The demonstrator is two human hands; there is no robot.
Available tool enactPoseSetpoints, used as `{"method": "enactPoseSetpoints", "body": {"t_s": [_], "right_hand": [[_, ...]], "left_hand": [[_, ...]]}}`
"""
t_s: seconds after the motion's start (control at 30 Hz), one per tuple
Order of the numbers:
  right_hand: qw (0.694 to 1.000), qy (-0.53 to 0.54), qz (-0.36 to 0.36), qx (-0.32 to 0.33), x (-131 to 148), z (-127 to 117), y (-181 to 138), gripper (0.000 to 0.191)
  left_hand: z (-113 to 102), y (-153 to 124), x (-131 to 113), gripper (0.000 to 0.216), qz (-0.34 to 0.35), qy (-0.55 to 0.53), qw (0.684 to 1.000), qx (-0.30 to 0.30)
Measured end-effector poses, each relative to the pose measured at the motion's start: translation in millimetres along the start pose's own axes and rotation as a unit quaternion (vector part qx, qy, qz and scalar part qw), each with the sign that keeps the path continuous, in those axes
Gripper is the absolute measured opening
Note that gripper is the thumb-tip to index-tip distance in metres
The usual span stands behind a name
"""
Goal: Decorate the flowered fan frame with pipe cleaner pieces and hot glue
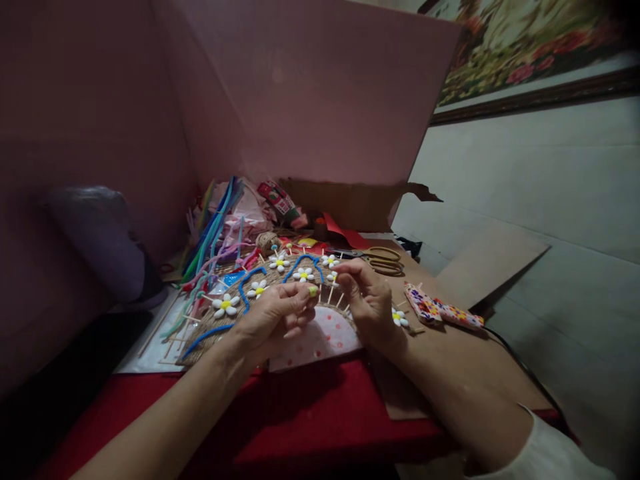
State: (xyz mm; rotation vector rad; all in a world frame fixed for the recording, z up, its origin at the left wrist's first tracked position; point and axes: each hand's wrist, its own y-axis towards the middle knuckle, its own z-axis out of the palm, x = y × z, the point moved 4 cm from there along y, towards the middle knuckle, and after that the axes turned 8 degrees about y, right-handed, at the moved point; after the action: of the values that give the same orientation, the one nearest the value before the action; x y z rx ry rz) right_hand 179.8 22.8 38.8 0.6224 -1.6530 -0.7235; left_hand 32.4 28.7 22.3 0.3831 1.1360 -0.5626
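Observation:
Between the thumb and fingertips of my left hand (280, 310) is a small yellow-green lump (313, 291). My right hand (370, 300) is closed in a pinch beside it, a short gap away; whatever its fingertips hold is too small to make out. Under both hands lies a fan-shaped piece woven of brown twine (207, 323) over thin wooden sticks. White daisies with yellow centres, one of them a daisy (225, 305) at the left, and blue pipe cleaners (243, 293) decorate it. A white half-round panel with red dots (320, 337) forms its near middle, partly covered by my hands.
Gold-handled scissors (383, 260) lie behind my right hand. Colourful pipe cleaners (213, 227) and a twine ball (267, 241) are piled at the back left. A flower-patterned glue gun (440, 310) rests on brown cardboard (450, 367) at right. Red cloth (300, 407) covers the front edge.

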Motion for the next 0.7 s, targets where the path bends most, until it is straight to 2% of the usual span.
{"method": "enactPoseSetpoints", "body": {"t_s": [0.1, 0.2, 0.3, 0.4, 0.5, 0.6, 0.7], "right_hand": [[0.997, 0.023, 0.057, -0.05, 1.3, -14.0, 16.8, 0.023], [0.994, 0.008, 0.092, -0.05, 10.6, -38.8, 37.5, 0.025], [0.98, -0.147, 0.125, 0.04, 16.1, -75.5, 48.8, 0.021], [0.914, -0.331, 0.194, 0.131, 6.3, -123.8, 40.9, 0.022], [0.841, -0.401, 0.272, 0.24, -12.9, -161.7, 16.8, 0.036], [0.812, -0.396, 0.3, 0.308, -29.7, -176.5, -8.4, 0.039], [0.809, -0.417, 0.273, 0.312, -41.4, -175.9, -23.2, 0.046]], "left_hand": [[1.1, 0.6, 0.0, 0.022, 0.0, 0.0, 1.0, -0.003], [1.8, 1.1, -0.6, 0.02, 0.005, -0.001, 1.0, -0.02], [2.7, 1.6, -3.3, 0.018, 0.019, 0.0, 0.999, -0.034], [3.5, 1.8, -5.4, 0.014, 0.028, -0.006, 0.999, -0.046], [2.7, 1.9, -4.7, 0.012, 0.032, -0.02, 0.997, -0.064], [0.6, 2.4, -1.9, 0.012, 0.027, -0.027, 0.996, -0.08], [0.1, 2.6, -0.9, 0.013, 0.025, -0.03, 0.996, -0.077]]}}
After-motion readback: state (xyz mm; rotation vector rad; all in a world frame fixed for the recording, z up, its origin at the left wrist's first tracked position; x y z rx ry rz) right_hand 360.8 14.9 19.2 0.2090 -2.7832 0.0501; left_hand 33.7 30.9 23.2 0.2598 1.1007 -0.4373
